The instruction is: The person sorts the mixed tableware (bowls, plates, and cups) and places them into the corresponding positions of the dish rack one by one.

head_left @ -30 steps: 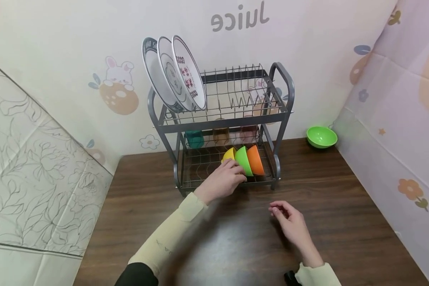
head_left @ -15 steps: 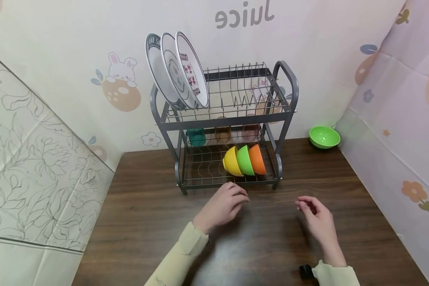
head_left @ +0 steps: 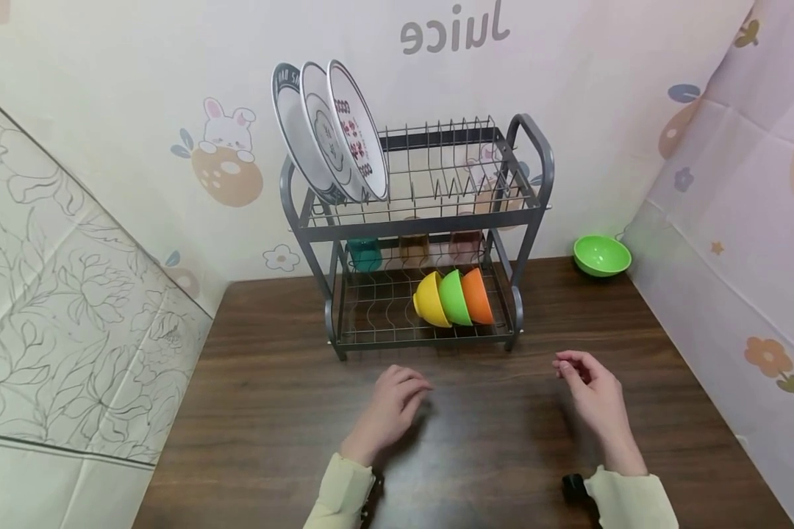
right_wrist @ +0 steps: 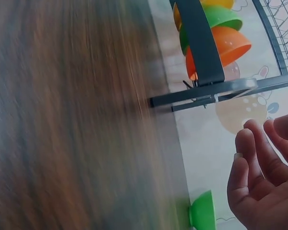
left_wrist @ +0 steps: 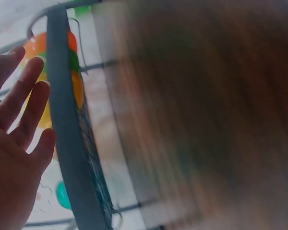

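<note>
A grey two-tier dish rack [head_left: 532, 147] stands at the back of the wooden table [head_left: 251, 411]. Its lower tier holds a yellow bowl [head_left: 428, 300], a green bowl [head_left: 453, 297] and an orange bowl [head_left: 478, 295], nested on edge. Three plates [head_left: 334, 132] lean in the upper tier. My left hand [head_left: 397, 400] hovers over the table in front of the rack, fingers relaxed, holding nothing. My right hand [head_left: 585, 386] hovers further right with loosely curled fingers, also empty. In the wrist views the left hand [left_wrist: 14, 139] and right hand [right_wrist: 261, 177] show bare palms.
A second green bowl [head_left: 601, 254] sits alone at the table's back right corner, also seen as a green bowl [right_wrist: 204, 211] in the right wrist view. Cups [head_left: 364, 253] stand behind the lower tier. Patterned cloth walls close in on the left, back and right.
My left hand has left the yellow bowl in the lower tier and drawn back toward me over the table. My right hand has drifted right and slightly away.
</note>
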Demonstrator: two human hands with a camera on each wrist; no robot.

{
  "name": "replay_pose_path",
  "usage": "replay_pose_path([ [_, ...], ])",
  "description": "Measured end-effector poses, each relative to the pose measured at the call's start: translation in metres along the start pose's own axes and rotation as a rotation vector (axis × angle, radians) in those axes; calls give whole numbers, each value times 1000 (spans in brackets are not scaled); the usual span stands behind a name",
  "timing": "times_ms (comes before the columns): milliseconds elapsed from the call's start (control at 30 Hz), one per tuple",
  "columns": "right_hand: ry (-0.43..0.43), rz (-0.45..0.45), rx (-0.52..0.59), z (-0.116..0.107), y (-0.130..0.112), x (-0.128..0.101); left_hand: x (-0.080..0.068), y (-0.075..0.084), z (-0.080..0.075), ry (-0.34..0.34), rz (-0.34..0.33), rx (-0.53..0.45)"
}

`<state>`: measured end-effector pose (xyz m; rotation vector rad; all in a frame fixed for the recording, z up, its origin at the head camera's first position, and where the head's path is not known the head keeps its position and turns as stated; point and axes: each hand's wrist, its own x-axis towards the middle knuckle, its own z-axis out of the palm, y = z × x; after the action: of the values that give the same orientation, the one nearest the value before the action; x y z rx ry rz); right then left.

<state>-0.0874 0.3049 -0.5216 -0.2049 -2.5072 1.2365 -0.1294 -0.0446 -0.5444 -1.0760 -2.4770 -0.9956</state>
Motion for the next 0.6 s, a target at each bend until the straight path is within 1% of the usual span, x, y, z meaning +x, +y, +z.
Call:
replay_pose_path([
  [100, -9, -23, -23, -3, 3, 7, -10, -6, -3, 29, -50, 7],
  [267, -28, -53, -57, -9, 9, 21, -28, -17, -10, 2, -174, 28],
  [333, -37, -66, -75, -11, 12, 27, -35, -20, -15, 6, -214, 28],
  [467, -41, -86, -138, -16, 19, 42, -46, -28, -23, 46, -250, 50],
  [600, -28, -78, -193, -22, 27, 62, -56, -37, -33, 77, -293, 61],
])
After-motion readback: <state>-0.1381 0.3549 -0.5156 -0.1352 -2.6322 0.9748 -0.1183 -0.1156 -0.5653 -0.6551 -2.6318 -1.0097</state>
